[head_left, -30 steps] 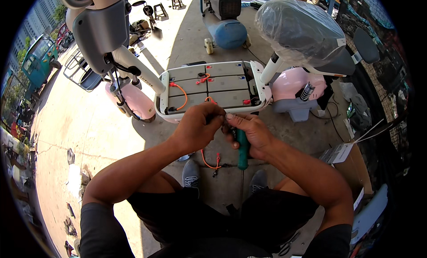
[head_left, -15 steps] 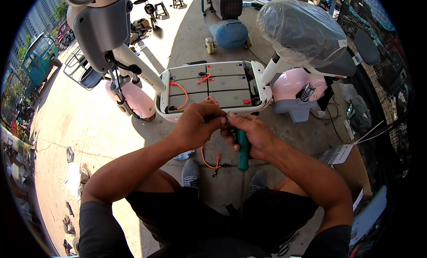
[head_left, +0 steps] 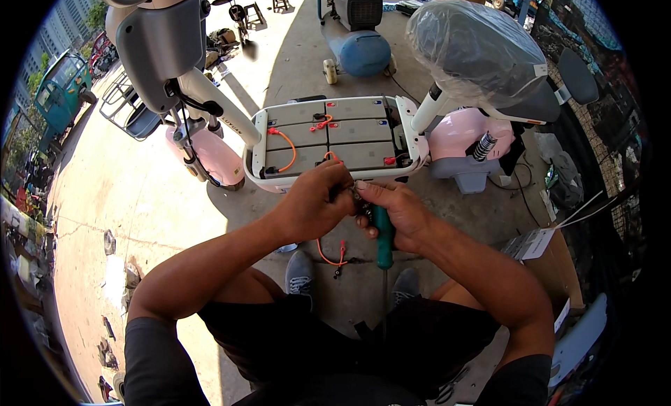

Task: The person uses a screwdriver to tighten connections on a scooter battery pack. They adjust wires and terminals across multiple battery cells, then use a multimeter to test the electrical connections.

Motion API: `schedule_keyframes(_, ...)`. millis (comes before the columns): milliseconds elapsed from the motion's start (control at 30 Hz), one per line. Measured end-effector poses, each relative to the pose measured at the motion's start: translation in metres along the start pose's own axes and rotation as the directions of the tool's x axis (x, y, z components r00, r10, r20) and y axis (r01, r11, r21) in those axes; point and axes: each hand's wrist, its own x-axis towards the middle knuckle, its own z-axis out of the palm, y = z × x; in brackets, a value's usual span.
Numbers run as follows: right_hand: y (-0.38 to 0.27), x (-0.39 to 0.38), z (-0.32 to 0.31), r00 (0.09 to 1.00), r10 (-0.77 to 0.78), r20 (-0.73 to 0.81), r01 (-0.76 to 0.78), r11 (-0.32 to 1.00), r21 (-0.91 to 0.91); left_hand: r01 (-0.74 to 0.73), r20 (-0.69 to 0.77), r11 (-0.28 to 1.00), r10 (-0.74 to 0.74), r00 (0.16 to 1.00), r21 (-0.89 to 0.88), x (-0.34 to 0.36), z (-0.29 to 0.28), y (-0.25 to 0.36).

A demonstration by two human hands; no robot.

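Observation:
My right hand [head_left: 400,214] is closed round the green handle of a screwdriver [head_left: 384,246], its shaft hanging down toward my lap. Small dark metal pieces [head_left: 366,207], perhaps screws, show in the same fingers. My left hand [head_left: 318,204] is closed with its fingertips against the right thumb; whatever they pinch is hidden. Just beyond both hands is an electric scooter's white floor frame [head_left: 416,141], holding several grey batteries [head_left: 288,115]. An orange cable [head_left: 291,148] with red terminal caps lies over them. Another orange cable [head_left: 323,252] rests on the ground by my left shoe.
The scooter's grey front column [head_left: 157,46] rises at left, and its plastic-wrapped seat [head_left: 472,53] at right. Behind stands a blue air compressor [head_left: 363,53]. A cardboard box [head_left: 559,266] sits by my right arm, near a grey curved panel [head_left: 580,339].
My left fingers have curled in more and shifted slightly against the right hand. The screwdriver has tilted and moved a little to the right. The scooter and batteries stay put.

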Motion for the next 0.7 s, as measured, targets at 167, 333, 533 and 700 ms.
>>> schedule_keyframes(167, -0.0048, -0.002, 0.0051, 0.998, 0.012, -0.066, -0.013, 1.0, -0.008, 0.054, 0.012, 0.997, -0.053, 0.999, -0.057, -0.001, -0.0033, -0.0009)
schedule_keyframes(333, -0.0031, -0.0005, 0.0017, 1.0, 0.026, -0.015, -0.026, 1.0, -0.003, 0.012, -0.016, 0.999, -0.013, 1.0, -0.053, -0.0025, -0.0049, -0.0028)
schedule_keyframes(533, 0.0038, 0.0019, -0.0001, 1.0, 0.003, 0.018, -0.002, 0.999, -0.048, -0.048, -0.044, 0.998, 0.049, 0.998, 0.029, -0.0018, -0.0038, -0.0037)
schedule_keyframes(700, 0.0018, 0.0017, 0.0013, 1.0, -0.02, 0.014, 0.021, 0.997, -0.069, 0.128, -0.017, 0.975, -0.133, 0.991, -0.179, -0.0042, -0.005, -0.0055)
